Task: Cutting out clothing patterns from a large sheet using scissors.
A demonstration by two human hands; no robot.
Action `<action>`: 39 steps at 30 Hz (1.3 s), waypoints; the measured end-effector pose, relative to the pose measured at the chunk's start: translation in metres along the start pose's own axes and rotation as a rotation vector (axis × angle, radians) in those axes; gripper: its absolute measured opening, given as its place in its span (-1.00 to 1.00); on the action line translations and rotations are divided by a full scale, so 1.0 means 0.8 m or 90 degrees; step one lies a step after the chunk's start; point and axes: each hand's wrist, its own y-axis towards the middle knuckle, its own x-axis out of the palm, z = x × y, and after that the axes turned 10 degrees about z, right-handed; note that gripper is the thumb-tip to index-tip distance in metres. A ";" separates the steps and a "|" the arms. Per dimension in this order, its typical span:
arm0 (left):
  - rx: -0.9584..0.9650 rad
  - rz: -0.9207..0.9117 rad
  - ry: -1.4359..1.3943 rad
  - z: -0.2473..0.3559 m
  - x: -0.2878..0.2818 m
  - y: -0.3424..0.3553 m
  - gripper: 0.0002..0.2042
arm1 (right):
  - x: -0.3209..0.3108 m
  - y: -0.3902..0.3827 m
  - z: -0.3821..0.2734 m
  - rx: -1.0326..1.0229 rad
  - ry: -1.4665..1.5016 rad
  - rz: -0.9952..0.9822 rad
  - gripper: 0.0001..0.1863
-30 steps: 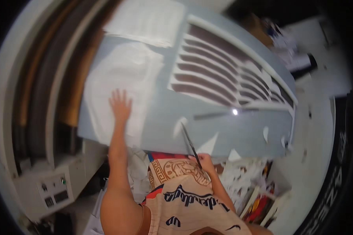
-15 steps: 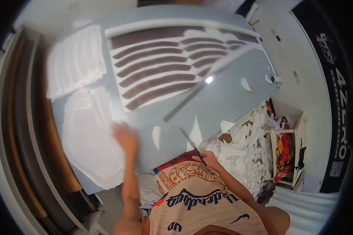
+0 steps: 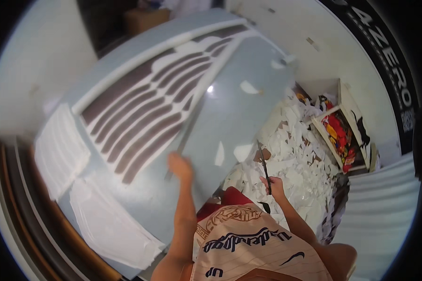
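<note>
My right hand (image 3: 274, 187) grips a pair of long dark scissors (image 3: 263, 162), blades pointing away from me, above a heap of white scraps. Over the grey-blue table (image 3: 229, 110), my left hand (image 3: 179, 167) is at the near end of a narrow grey strip (image 3: 191, 124). It is blurred, so I cannot make out whether its fingers hold the strip. Beside it, to the left, lies a white sheet with several curved brown bands (image 3: 143, 133). Small white offcuts (image 3: 219, 153) lie on the table to the right of that hand.
White stacked sheets (image 3: 63, 152) and a second white pile (image 3: 110, 222) cover the table's left end. Scraps (image 3: 293, 164) heap up beyond its right edge. A wooden-framed bin (image 3: 340, 136) with colourful contents stands at the right. Long dark rolls (image 3: 42, 225) line the left side.
The view has turned. My left hand has gone from beside the white pile to the grey strip's near end. My right hand has moved with the scissors from the table edge to over the scraps.
</note>
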 end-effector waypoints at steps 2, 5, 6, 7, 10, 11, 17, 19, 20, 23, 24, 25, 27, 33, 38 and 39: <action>-0.042 -0.157 0.008 -0.016 0.010 0.002 -0.56 | -0.018 0.033 0.005 0.003 0.003 0.013 -0.46; -0.150 -0.243 0.018 -0.007 0.020 -0.003 -0.65 | -0.025 0.099 0.013 0.006 0.068 -0.026 -0.45; -0.200 -0.281 0.016 0.003 0.022 -0.005 -0.67 | -0.030 0.129 0.012 0.053 0.064 -0.045 -0.42; -0.186 -0.285 -0.003 0.009 0.024 -0.007 -0.68 | -0.029 0.163 0.009 0.024 0.077 -0.028 -0.42; -0.176 -0.264 -0.015 0.034 0.036 -0.016 -0.71 | -0.023 0.264 -0.002 0.019 0.098 -0.065 -0.46; -0.168 -0.280 -0.052 0.037 0.039 -0.020 -0.73 | -0.020 0.296 -0.005 0.007 0.123 -0.074 -0.46; -0.335 -0.268 -0.213 0.088 0.068 -0.036 -0.78 | -0.052 0.439 -0.028 -0.008 0.108 -0.089 -0.38; -0.234 -0.342 -0.123 0.102 0.068 -0.031 -0.75 | -0.067 0.460 -0.033 0.005 0.049 -0.093 -0.43; -0.163 -0.339 -0.149 0.111 0.075 -0.029 -0.76 | -0.072 0.470 -0.034 0.006 0.041 -0.096 -0.45; -0.109 -0.362 -0.122 0.151 0.104 -0.018 -0.78 | -0.086 0.495 -0.037 0.069 0.073 -0.080 -0.48; -0.079 -0.295 -0.174 0.168 0.122 -0.014 -0.76 | -0.094 0.498 -0.036 0.068 0.126 -0.094 -0.50; -0.079 -0.259 -0.173 0.188 0.149 -0.005 -0.77 | -0.100 0.503 -0.036 0.077 0.116 -0.088 -0.51; -0.077 -0.284 -0.189 0.238 0.202 0.006 -0.78 | -0.118 0.500 -0.034 0.057 0.120 -0.058 -0.51; 0.099 -0.335 -0.339 0.393 0.260 -0.028 -0.80 | -0.199 0.530 -0.053 0.047 0.134 0.017 -0.47; 0.238 -0.457 -0.425 0.484 0.291 -0.008 -0.76 | -0.248 0.690 -0.063 -0.023 0.089 0.132 -0.48; 0.252 -0.496 -0.458 0.506 0.302 0.004 -0.77 | -0.257 0.738 -0.065 -0.084 0.081 0.129 -0.58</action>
